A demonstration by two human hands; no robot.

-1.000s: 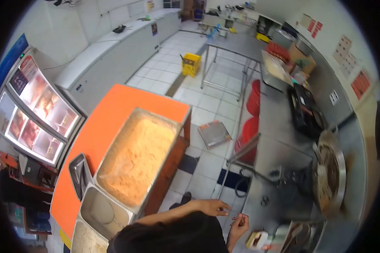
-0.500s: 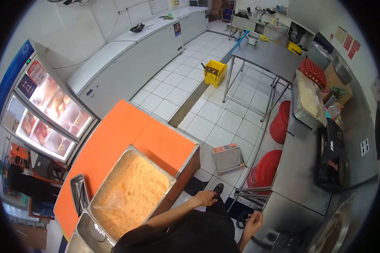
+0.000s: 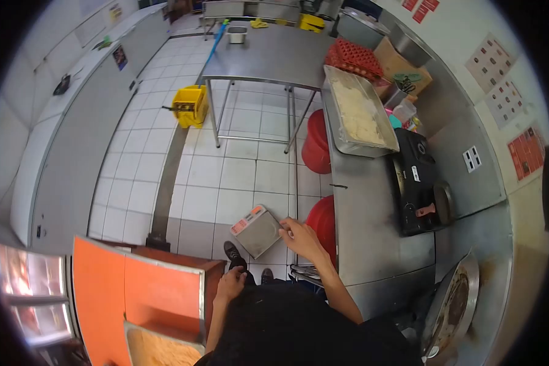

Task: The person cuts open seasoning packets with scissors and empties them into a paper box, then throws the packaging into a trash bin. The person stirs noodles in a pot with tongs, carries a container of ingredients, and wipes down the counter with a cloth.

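My right hand [image 3: 300,236] reaches out over the floor, its fingers slightly bent and apart, with nothing seen in it. In the view its fingertips meet the right edge of a flat metal-topped scale [image 3: 261,238] with an orange-and-white panel; I cannot tell whether they touch. The scale lies low by my shoes. My left hand [image 3: 232,284] hangs in front of my leg beside the orange counter, fingers loosely curled, holding nothing visible. A metal tray [image 3: 128,337] of orange crumbs sits on the orange counter [image 3: 97,287] to the left, cut off by the frame's bottom.
A steel counter [image 3: 378,256] runs along the right, bearing a tray of pale flour-like powder [image 3: 358,116] and a black appliance [image 3: 416,183]. Red bins [image 3: 323,222] stand under its edge. Ahead are a steel table [image 3: 268,58] and a yellow mop bucket [image 3: 190,107].
My view has turned right and I stand closer to the scale. My right hand has moved forward, to the scale's edge in view. The crumb tray has slid mostly out of frame.
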